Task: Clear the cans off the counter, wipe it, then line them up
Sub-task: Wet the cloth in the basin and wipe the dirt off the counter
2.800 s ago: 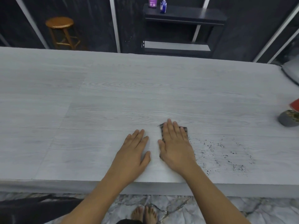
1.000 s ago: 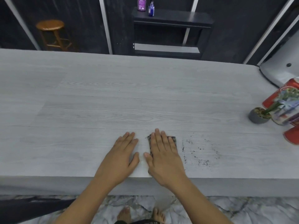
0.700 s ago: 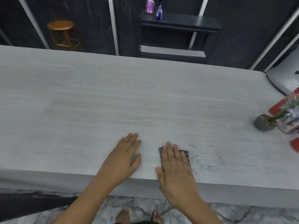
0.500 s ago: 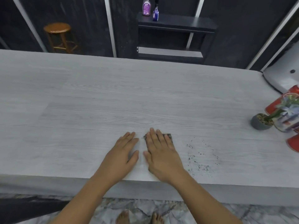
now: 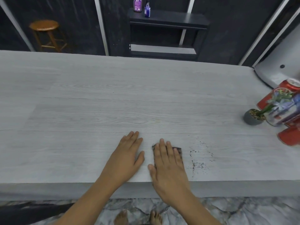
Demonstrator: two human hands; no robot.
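Observation:
My right hand [image 5: 168, 161] lies flat on a small dark cloth [image 5: 178, 151] near the front edge of the grey wood-grain counter [image 5: 113, 103], fingers straight, pressing it down. My left hand [image 5: 128, 153] rests flat on the bare counter just to its left. Dark crumbs [image 5: 198, 159] are scattered right of the cloth. Red cans [image 5: 282, 91] stand grouped at the counter's far right end, one [image 5: 290, 137] cut by the frame edge.
A small grey pot with a green plant [image 5: 253, 116] stands in front of the cans. A grey rounded object [image 5: 279, 69] sits at the back right corner. Beyond the counter are a wooden stool [image 5: 46, 32] and a dark shelf [image 5: 167, 18] with two bottles.
My right hand slid the cloth back toward the front edge and slightly right, closer to the crumbs. The left hand stayed flat beside it.

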